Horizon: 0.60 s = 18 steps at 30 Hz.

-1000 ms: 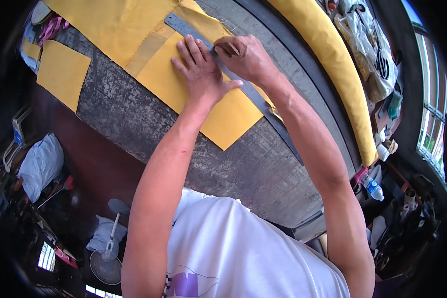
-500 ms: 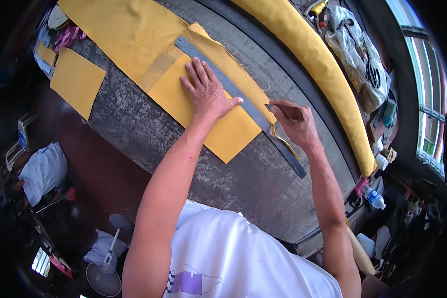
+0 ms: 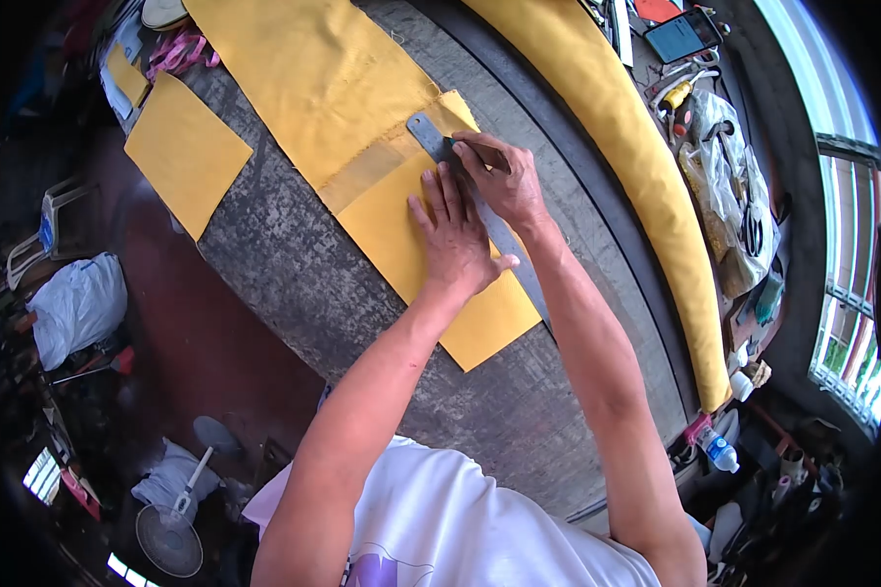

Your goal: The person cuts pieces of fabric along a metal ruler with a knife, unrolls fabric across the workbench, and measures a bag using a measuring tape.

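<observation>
My left hand [image 3: 457,240] lies flat with its fingers spread, pressing on a yellow fabric panel [image 3: 489,328] and the edge of a metal ruler [image 3: 507,240]. The ruler runs diagonally along the panel's right side. Near its upper end, my right hand [image 3: 507,183] pinches a small blade [image 3: 450,143], mostly hidden by the fingers, its tip down at the ruler. A frayed yellow edge [image 3: 457,110] shows just beyond that hand. The larger yellow sheet [image 3: 328,83] adjoins the panel at the upper left, across a duller tan strip [image 3: 367,174].
A long padded yellow roll [image 3: 646,186] curves along the right of the worn dark table [image 3: 294,254]. One cut yellow piece [image 3: 188,152] overhangs the left edge. Beyond the roll are a phone [image 3: 683,36], scissors [image 3: 752,230], plastic bags [image 3: 729,176] and a bottle [image 3: 719,452].
My right hand has moved up along the ruler from its lower part to near its top end. My left hand stays on the panel. The whole view has shifted a little.
</observation>
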Tool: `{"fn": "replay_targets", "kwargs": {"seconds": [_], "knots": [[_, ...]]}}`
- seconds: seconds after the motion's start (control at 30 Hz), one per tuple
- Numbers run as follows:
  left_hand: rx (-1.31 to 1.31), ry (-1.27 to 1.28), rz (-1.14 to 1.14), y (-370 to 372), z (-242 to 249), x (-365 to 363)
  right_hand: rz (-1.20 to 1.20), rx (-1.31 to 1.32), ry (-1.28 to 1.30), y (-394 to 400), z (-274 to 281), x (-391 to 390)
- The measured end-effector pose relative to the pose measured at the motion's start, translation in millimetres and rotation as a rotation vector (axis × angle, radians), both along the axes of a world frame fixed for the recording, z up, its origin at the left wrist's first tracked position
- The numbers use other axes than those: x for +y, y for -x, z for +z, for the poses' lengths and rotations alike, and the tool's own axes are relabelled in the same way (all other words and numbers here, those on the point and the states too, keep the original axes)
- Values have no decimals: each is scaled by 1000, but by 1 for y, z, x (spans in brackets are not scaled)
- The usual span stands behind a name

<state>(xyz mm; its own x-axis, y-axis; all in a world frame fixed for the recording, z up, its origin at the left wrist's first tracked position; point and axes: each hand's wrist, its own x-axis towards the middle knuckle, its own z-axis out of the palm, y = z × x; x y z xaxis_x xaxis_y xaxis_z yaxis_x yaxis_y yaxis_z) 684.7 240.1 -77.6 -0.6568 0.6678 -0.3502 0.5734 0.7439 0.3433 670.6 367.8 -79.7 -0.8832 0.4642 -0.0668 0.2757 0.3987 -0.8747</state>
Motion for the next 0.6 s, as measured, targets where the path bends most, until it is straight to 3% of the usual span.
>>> {"fn": "replay_targets", "kwargs": {"seconds": [0.1, 0.47, 0.6], "knots": [[-5, -49, 18, -1, 1, 0, 26, 74, -15, 2, 0, 0], [27, -206, 6, -3, -17, -4, 188, -202, -265, 33, 9, 11], [41, -145, 2, -8, -19, 0, 187, -242, -265, 1, 14, 11]]}}
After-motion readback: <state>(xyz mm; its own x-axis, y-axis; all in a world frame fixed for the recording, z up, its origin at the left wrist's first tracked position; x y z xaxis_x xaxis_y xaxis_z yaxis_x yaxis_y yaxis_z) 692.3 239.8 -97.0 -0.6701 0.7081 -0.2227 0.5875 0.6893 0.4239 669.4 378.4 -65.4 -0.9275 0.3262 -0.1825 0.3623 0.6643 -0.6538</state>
